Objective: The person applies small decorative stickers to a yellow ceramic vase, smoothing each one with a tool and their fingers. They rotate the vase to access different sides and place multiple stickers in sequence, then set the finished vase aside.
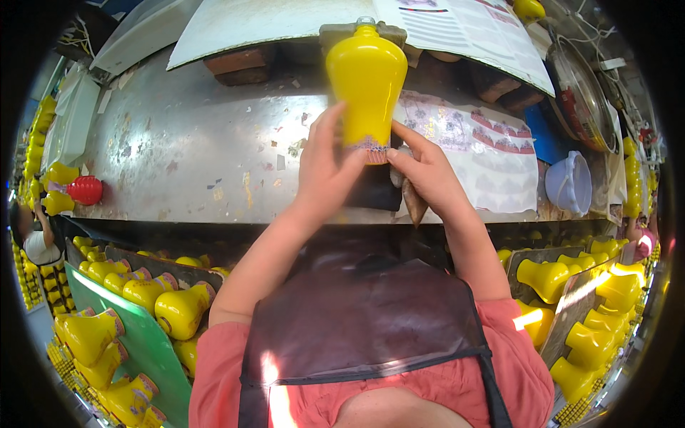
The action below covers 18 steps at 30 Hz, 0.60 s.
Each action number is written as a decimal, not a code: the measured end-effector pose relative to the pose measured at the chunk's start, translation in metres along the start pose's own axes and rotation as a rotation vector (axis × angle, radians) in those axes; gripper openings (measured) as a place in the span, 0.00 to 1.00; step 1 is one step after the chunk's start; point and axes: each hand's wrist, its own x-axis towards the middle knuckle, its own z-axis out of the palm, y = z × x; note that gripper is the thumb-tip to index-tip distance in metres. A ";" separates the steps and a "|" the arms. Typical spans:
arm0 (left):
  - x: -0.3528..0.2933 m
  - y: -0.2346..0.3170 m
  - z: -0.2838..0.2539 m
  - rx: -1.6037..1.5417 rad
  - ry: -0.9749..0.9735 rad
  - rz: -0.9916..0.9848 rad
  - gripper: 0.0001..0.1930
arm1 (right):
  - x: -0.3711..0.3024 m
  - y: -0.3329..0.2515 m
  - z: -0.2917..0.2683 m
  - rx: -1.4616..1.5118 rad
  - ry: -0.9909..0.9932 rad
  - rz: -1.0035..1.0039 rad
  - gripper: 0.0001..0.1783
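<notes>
A glossy yellow vase (367, 78) lies in front of me on the bench, its wide shoulder away from me and its narrower end near me. A patterned purple and red band (371, 151) runs around that near end. My left hand (325, 160) grips the vase's left side, fingers along the wall and thumb by the band. On the right, my right hand (428, 167) pinches the edge of the band with thumb and forefinger. A brown pointed piece (414, 203) shows beneath my right hand; its kind and whether I hold it are unclear.
Printed pattern sheets (492, 157) lie right of the vase, with a pale lavender bucket (569, 184) beyond. A white board (278, 25) rests on bricks (239, 64) at the back. Racks of yellow vases (184, 310) flank me. Other people (41, 242) are at the picture's edges.
</notes>
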 end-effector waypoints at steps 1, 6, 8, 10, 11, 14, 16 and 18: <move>-0.001 0.004 0.000 0.071 0.013 0.034 0.46 | 0.001 0.002 0.002 0.071 0.002 -0.021 0.35; 0.001 0.023 -0.003 0.478 0.114 0.234 0.48 | 0.009 0.007 0.024 -0.282 0.244 -0.308 0.33; 0.004 0.023 -0.007 0.517 0.083 0.231 0.51 | 0.008 0.006 0.020 -0.196 0.192 -0.226 0.32; 0.003 0.019 -0.010 0.433 0.028 0.198 0.49 | 0.004 0.007 0.009 -0.066 0.114 -0.195 0.30; 0.001 0.016 -0.013 0.394 -0.001 0.178 0.48 | 0.003 0.008 0.004 -0.069 0.119 -0.178 0.30; -0.001 0.009 -0.022 0.206 -0.100 0.143 0.42 | 0.006 0.014 -0.002 -0.100 0.142 -0.287 0.32; -0.001 0.008 -0.017 -0.029 -0.039 0.008 0.38 | 0.010 0.017 0.002 -0.118 0.122 -0.313 0.34; 0.001 0.008 -0.011 -0.121 -0.014 -0.033 0.36 | 0.012 0.018 0.003 -0.128 0.103 -0.304 0.34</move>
